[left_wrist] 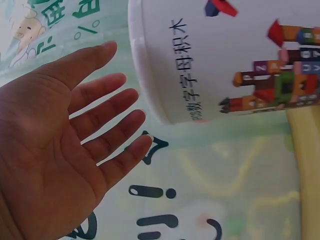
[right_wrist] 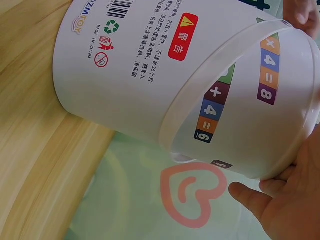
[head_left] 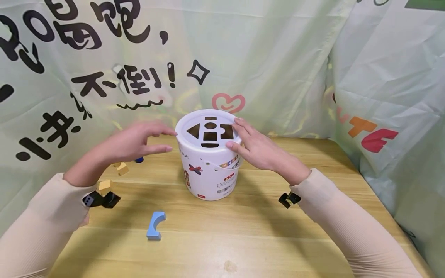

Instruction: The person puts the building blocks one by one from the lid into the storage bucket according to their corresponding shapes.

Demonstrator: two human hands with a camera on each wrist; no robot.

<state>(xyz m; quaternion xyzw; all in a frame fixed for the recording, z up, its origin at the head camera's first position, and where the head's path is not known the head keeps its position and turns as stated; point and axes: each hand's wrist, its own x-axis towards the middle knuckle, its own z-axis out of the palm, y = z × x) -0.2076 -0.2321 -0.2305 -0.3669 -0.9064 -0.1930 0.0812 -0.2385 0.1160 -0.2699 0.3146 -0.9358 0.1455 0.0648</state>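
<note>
A white toy-block bucket (head_left: 208, 173) stands upright on the wooden table. Its round lid (head_left: 197, 120) has several shaped holes, among them a triangle and a circle. My left hand (head_left: 144, 141) is beside the left rim, thumb and fingers spread; in the left wrist view its palm (left_wrist: 55, 135) faces the bucket with nothing in it. On the other side, the fingers of my right hand (head_left: 255, 148) lie extended over the right rim of the lid. The right wrist view shows this hand (right_wrist: 297, 200) at the rim, with the carrying handle (right_wrist: 200, 85) hanging against the bucket's side.
A light blue arch block (head_left: 152, 228) lies on the table in front and to the left. Farther left, yellow blocks (head_left: 105, 186) and a dark blue piece (head_left: 139, 160) lie partly behind my left arm. A printed curtain (head_left: 278, 69) hangs behind the table.
</note>
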